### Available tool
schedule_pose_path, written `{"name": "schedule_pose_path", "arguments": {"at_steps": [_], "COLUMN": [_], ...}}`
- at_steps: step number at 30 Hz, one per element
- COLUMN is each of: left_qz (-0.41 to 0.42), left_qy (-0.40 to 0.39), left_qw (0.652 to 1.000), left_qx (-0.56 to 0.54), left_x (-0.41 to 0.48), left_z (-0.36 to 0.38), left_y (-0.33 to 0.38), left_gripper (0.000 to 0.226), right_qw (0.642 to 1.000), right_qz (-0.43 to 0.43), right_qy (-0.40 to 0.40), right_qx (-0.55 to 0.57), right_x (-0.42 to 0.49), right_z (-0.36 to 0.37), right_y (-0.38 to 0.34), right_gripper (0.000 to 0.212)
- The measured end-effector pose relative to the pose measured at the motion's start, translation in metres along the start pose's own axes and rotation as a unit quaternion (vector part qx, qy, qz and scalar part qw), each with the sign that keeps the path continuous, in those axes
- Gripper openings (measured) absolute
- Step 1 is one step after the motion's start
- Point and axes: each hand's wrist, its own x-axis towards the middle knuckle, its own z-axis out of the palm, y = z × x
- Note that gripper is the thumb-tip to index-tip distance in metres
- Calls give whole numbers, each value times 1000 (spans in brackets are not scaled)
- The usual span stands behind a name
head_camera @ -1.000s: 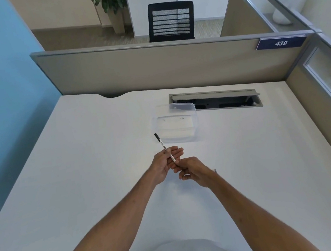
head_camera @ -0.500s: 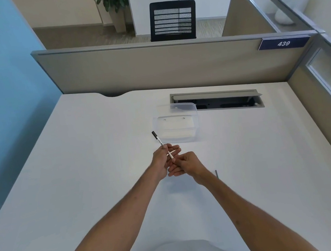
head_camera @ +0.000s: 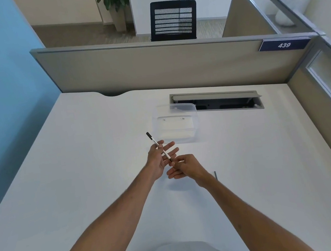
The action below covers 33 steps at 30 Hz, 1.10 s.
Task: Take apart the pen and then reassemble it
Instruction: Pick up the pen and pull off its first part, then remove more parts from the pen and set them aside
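Pen [head_camera: 153, 140] above the tabletop [head_camera: 81, 156], tilted, dark end away from the person. Left hand [head_camera: 158, 160] fingers [head_camera: 170, 145] wide and straight, pen lying across them. Right hand [head_camera: 187, 166] fingers pinch the pen's near end. Thin dark rod [head_camera: 215, 175] on the tabletop by the right wrist; clear container [head_camera: 176, 124] beyond.

The desk [head_camera: 81, 156] lies open leftward; a clear box [head_camera: 176, 124] stands mid-desk, a cable slot [head_camera: 216, 103] just behind it.
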Motion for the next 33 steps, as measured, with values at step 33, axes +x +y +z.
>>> {"name": "schedule_pose_path", "arguments": {"at_steps": [33], "left_qz": [3], "left_qy": [92], "left_qw": [995], "left_qx": [-26], "left_x": [12], "left_z": [-33], "left_y": [-14], "left_gripper": [15], "right_qw": [899], "right_qz": [52], "right_qy": [315], "right_qx": [-300], "right_x": [35], "right_z": [-27], "right_y": [53], "right_gripper": [13]}}
